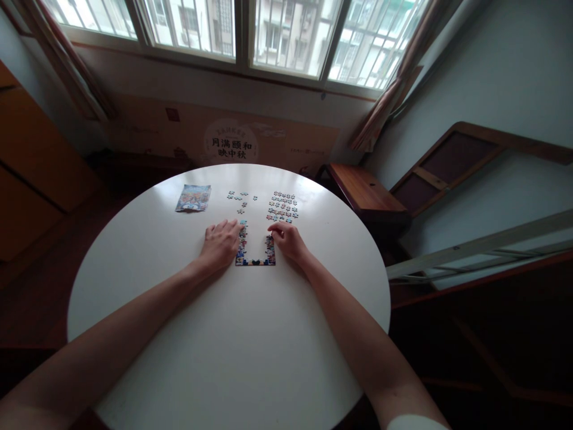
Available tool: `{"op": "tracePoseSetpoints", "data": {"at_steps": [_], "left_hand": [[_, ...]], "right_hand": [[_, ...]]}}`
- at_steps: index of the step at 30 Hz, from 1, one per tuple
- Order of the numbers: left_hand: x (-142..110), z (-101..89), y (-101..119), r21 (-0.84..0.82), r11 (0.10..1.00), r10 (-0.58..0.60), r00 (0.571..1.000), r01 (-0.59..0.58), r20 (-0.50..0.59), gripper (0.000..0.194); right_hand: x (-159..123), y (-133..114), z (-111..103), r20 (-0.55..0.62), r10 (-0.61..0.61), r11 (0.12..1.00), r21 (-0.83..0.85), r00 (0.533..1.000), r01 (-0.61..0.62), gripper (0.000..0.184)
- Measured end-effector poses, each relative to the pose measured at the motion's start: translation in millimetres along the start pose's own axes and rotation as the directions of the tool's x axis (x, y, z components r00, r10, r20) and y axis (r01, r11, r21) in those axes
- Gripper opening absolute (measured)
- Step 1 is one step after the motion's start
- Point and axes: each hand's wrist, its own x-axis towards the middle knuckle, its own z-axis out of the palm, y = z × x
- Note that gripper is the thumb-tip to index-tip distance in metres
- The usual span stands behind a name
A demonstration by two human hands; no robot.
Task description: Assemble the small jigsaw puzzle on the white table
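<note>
A partly joined jigsaw puzzle (256, 263) lies on the white round table (233, 352), forming a U with two side columns and a bottom row. Beside the left column rests my left hand (219, 243), open and flat, its fingertips touching the pieces near the top. At the top of the right column, my right hand (287, 240) is closed in a pinch on a jigsaw piece, which the fingers mostly cover. Just beyond it, several loose jigsaw pieces (283, 206) lie in rows. Another scattered group of pieces (238, 197) lies beyond the left column.
A colourful picture sheet (194, 198) lies on the table's far left. Past the table's right edge stands a wooden stool or bench (364, 188). A printed cardboard panel (277, 140) leans under the barred windows (286, 36).
</note>
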Motion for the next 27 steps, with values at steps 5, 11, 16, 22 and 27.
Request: {"op": "tracePoseSetpoints", "data": {"at_steps": [5,11,16,22,27], "left_hand": [[0.2,0.1,-0.5,-0.018,1.0,-0.001,1.0,0.001,-0.002,0.042],[0.7,-0.9,0.3,-0.038,0.999,-0.011,1.0,0.011,0.007,0.042],[1.7,-3.9,2.0,-0.026,0.999,-0.02,1.0,0.02,0.021,0.041],[1.5,-4.9,2.9,-0.029,0.999,-0.019,0.999,0.02,0.026,0.042],[1.8,-3.8,1.6,-0.035,0.999,-0.022,0.999,0.023,0.027,0.041]], "right_hand": [[-0.2,2.0,0.9,-0.005,-0.01,1.0,0.0,1.0,0.01,0.022],[-0.2,0.2,0.6,0.0,-0.002,1.0,-0.002,1.0,0.002,0.023],[0.0,1.0,0.8,-0.001,-0.01,1.0,0.005,1.0,0.01,0.023],[0.1,2.2,1.4,0.006,-0.009,1.0,-0.009,1.0,0.009,0.023],[0.5,1.8,1.6,0.006,-0.01,1.0,-0.013,1.0,0.01,0.023]]}}
